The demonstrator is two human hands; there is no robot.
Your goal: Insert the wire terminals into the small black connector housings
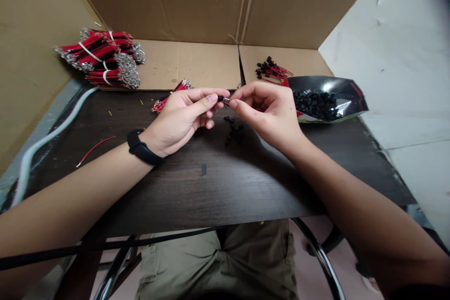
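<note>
Firstly, left hand [186, 115]: grip pinched black connector [220, 98]; right hand [270, 108]: grip pinched wire [227, 100], beside connector, above desk [246, 197].

connector [220, 98]: plastic | terminal [227, 99]: shiny metal | tabletop [168, 192]: smooth woodgrain | partition [197, 2]: matt cardboard

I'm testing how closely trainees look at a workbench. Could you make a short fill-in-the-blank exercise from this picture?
1. The left grip pinches a small piece coloured ____.
2. The single loose wire lying on the dark tabletop is coloured ____.
3. The stacked wire bundles are bound with ties coloured ____.
4. The open bag is on the ____ side of the picture.

Missing words: black; red; white; right.
</note>
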